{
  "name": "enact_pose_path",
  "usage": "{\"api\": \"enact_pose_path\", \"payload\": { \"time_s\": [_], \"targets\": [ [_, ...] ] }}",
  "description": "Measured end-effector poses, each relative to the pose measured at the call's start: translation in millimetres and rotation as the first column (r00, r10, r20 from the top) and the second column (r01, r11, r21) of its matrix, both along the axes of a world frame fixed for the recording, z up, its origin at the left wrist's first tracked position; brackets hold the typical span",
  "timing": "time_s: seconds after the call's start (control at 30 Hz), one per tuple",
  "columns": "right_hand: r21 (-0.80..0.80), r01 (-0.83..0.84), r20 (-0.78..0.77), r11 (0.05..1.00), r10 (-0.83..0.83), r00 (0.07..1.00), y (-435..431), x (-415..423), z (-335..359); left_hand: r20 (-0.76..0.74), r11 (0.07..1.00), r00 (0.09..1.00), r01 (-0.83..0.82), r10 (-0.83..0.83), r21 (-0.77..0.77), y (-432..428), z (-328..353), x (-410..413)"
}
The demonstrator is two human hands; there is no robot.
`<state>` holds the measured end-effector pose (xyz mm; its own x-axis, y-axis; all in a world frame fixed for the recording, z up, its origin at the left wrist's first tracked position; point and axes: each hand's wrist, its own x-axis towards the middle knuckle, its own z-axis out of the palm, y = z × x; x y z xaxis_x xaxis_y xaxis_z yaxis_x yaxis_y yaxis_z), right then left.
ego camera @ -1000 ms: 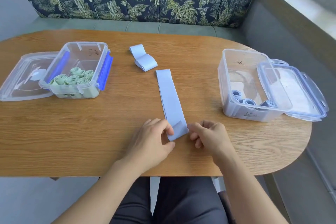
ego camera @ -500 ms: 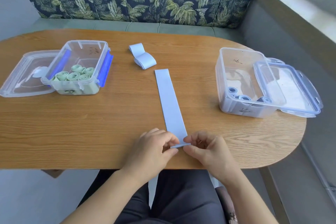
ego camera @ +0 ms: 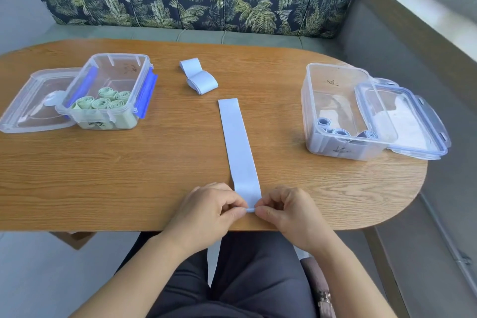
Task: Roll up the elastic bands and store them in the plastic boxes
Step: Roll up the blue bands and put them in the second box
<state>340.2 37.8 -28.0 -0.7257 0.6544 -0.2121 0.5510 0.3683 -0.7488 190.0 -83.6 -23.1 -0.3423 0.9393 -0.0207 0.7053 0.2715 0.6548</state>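
the near end of a long flat pale blue elastic band is pinched by both the left hand and right hand near the wooden table edge. green rolls are held in the left clear plastic box, blue rolls in the right clear plastic box. a folded blue band is left between them, further back.
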Motion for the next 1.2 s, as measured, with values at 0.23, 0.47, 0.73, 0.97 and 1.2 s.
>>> {"api": "enact_pose_path", "payload": {
  "time_s": [0.23,0.47,0.73,0.97,1.2],
  "targets": [
    [-0.102,0.002,0.049,0.995,0.003,0.999,5.2,-1.6,11.4,0.024,0.994,0.998,-0.062,0.064,-0.089,-1.0,5.6,3.0],
    [-0.151,0.039,0.16,0.988,-0.014,0.987,10.5,-9.3,14.8,0.082,0.964,0.974,-0.195,0.212,-0.178,1.2,6.7,9.4],
    [-0.132,0.096,0.288,0.987,-0.055,0.956,14.2,-20.3,17.0,0.03,0.958,0.979,-0.19,0.201,-0.215,4.4,13.0,9.6],
    [-0.118,0.078,0.376,0.99,-0.028,0.926,16.1,-29.5,24.4,-0.434,0.992,0.9,0.085,-0.037,0.092,-4.2,2.4,15.8],
    [-0.103,0.07,0.249,0.992,-0.042,0.968,11.4,-18.9,19.1,-0.39,0.993,0.92,0.089,-0.05,0.083,-2.8,-3.9,9.7]
  ]
}}
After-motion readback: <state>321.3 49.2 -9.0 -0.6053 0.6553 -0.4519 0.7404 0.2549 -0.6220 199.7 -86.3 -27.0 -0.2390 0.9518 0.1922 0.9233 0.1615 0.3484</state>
